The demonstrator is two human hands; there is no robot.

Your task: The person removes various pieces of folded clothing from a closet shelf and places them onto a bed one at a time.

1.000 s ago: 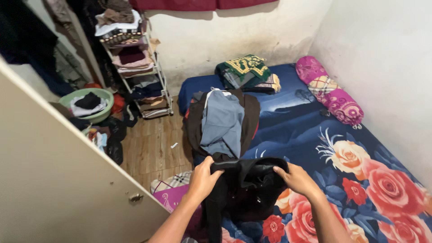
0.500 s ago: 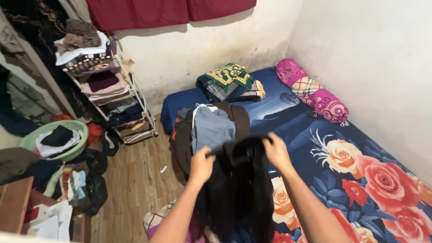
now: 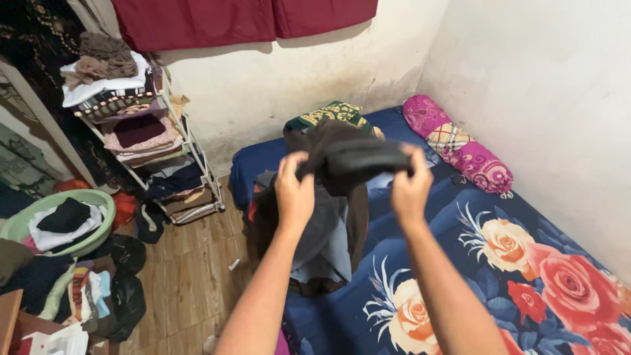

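I hold both arms stretched out in front of me and raised over the bed (image 3: pixel 460 197), forearms angled up from the bottom of the view. My left hand (image 3: pixel 294 189) is closed around one end of a dark garment (image 3: pixel 348 156), its back turned towards me and its knuckles up. My right hand (image 3: pixel 411 186) is closed on the other end in the same way, fingers curled over the top edge of the cloth. The garment hangs bunched between my two hands, up in the air at about wrist level. Below it, a pile of clothes (image 3: pixel 322 230) with a grey-blue piece on top lies on the near edge of the flowered sheet. Behind my hands a folded green and yellow cloth (image 3: pixel 328 113) rests at the head of the bed, with a pink bolster (image 3: pixel 460 146) against the right wall. To my left stands a white rack (image 3: pixel 190 141) stacked with folded clothes, and a green basin (image 3: pixel 98 200) of laundry sits on the wooden floor.
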